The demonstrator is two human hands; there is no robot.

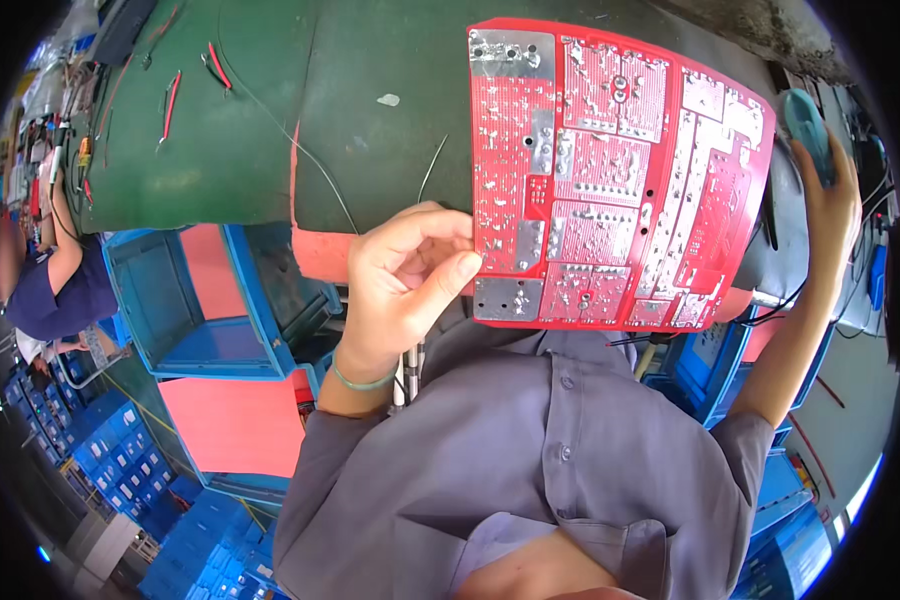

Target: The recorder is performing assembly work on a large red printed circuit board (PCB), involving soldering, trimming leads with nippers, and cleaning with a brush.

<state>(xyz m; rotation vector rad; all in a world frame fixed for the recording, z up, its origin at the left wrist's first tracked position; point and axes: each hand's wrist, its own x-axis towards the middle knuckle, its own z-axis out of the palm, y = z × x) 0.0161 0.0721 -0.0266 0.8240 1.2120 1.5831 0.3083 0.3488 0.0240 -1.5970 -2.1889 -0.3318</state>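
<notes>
A large red circuit board [595, 165], its solder side up, lies over the front edge of the green work mat. My left hand [400, 280] pinches the board's left edge between thumb and fingers, with a bracelet on that wrist. To the right of the board, my right hand [832, 205] is closed round a rounded teal tool [808, 135]. The kind of that tool does not show. Silvery solder and lead stubs cover much of the board. A thin wire [433, 165] sticks up from the mat just beyond my left hand.
Red-handled pliers [217, 68] and another red-handled tool [170, 108] lie on the green mat [255, 170] at the far left. Blue crates [195, 300] stand below the bench edge. Another person [60, 280] sits at the left. Stacked blue bins [120, 450] fill the lower left.
</notes>
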